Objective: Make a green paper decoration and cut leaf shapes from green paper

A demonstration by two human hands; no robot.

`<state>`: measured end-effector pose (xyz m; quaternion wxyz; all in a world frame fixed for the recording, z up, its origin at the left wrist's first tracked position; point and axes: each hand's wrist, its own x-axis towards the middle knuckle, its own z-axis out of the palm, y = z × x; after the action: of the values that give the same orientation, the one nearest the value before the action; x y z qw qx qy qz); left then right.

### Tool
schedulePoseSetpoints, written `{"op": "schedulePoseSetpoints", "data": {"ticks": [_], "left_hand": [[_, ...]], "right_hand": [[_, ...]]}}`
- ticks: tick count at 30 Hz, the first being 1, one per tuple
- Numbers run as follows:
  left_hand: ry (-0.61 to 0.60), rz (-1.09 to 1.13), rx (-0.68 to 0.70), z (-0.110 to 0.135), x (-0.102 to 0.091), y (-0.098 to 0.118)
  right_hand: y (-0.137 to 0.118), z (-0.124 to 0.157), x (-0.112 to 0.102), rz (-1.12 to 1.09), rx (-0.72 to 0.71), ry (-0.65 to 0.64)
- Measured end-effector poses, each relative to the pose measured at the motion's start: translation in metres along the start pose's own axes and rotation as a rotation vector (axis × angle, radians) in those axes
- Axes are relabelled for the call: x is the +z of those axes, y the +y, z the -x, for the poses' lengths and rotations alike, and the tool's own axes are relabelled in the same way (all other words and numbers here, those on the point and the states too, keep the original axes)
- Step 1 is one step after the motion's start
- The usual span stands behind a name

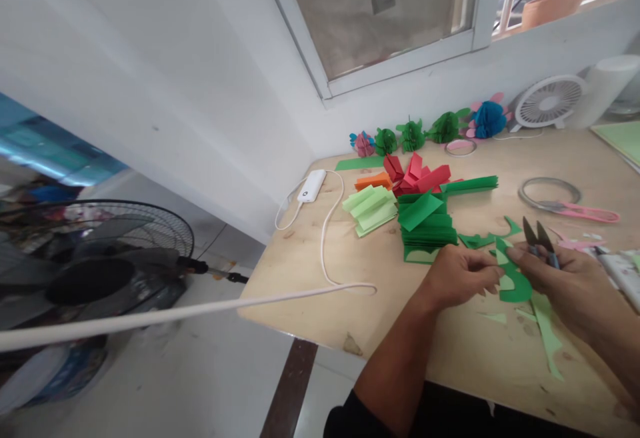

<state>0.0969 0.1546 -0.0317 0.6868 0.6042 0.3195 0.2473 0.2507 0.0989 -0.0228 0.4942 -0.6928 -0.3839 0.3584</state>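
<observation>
My left hand [463, 277] pinches the left edge of a curved green paper cutout [517, 286] with pale green paper on it. At the cutout's upper edge is my right hand [570, 285], its thumb against the paper. That same hand also grips a pair of scissors [539, 241], dark blades pointing up and parted, handles mostly hidden in the palm. Left of my left hand lies a stack of folded green paper [427, 231]. A jagged green paper scrap [490, 235] rests just beyond both hands. Pale green offcuts [547, 338] lie below them on the table.
Folded red [425, 175], orange and light green paper [373, 208] lies on the wooden table [300, 291]. Several paper figures [413, 135] and a small white fan [550, 103] line the wall. A white cable [325, 251] crosses the left side. Pink scissors [590, 212] lie at right.
</observation>
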Motion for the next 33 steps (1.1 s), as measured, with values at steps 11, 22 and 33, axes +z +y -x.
{"op": "schedulePoseSetpoints", "data": {"ticks": [11, 22, 33], "left_hand": [[-0.030, 0.042, -0.063, -0.0018, -0.0007, 0.0043], [-0.060, 0.081, -0.004, -0.0043, -0.0013, -0.0028], [-0.042, 0.079, -0.021, -0.0032, -0.0004, -0.0001]], "right_hand": [[-0.0088, 0.0025, 0.0030, -0.153, 0.134, -0.014], [-0.0070, 0.0015, 0.0037, -0.181, 0.154, -0.007], [-0.0038, 0.0012, 0.0021, -0.173, 0.161, -0.011]]}}
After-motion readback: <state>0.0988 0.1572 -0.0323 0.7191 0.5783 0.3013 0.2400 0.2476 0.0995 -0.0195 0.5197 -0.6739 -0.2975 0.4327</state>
